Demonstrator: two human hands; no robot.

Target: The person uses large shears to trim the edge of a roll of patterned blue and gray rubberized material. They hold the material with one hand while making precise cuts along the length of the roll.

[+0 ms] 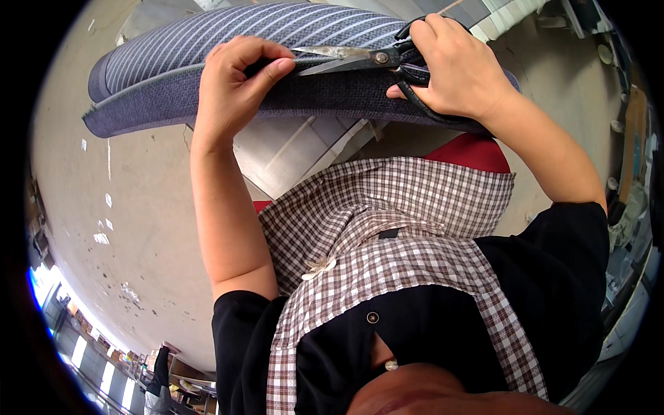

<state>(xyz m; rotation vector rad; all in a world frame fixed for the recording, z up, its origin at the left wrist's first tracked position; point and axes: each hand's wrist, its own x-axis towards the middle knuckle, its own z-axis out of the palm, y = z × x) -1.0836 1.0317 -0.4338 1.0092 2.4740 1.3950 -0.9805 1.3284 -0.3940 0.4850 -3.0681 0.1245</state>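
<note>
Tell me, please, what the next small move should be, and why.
Perhaps close the black-handled metal scissors in the right hand: their blades stand open at the edge of the blue-grey striped fabric roll, where the left hand pinches near their tips.

Near eleven o'clock, the left hand (235,86) pinches the edge of a rolled blue-grey textile (173,55), which has pale stripes and spans from about ten to one. Toward one o'clock, the right hand (460,69) grips the black handles of the scissors (380,59); their parted blades point to nine, the tips just beside the left fingers. Below the roll, toward eleven, lies a pale grey panelled surface (283,149). A brown-and-white checked apron (422,266) covers the middle, over a black shirt (429,315), with red cloth (474,153) showing at two. At nine, white scraps (108,200) dot the beige floor (149,214).
</note>
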